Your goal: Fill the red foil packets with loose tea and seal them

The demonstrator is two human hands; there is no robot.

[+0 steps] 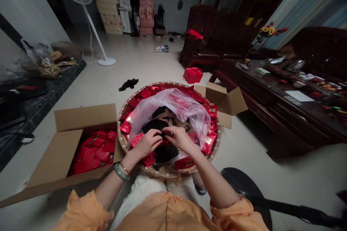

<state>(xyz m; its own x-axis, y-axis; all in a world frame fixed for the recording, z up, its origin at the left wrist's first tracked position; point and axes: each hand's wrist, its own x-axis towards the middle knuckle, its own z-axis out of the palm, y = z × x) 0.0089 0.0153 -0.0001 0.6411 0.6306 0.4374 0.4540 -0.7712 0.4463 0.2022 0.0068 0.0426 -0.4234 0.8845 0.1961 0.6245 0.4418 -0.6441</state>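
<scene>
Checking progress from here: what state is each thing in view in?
left hand, fingers curled at the tea
right hand, fingertips pinched at the tea
dark loose tea, heaped mid-tray
round woven tray, holding tea and sachets
plastic bag, crumpled, draped across the tray
red sachets, spread around the tray's edge
near cardboard box, open, holding red sachets
far cardboard box, open, flaps up
</scene>
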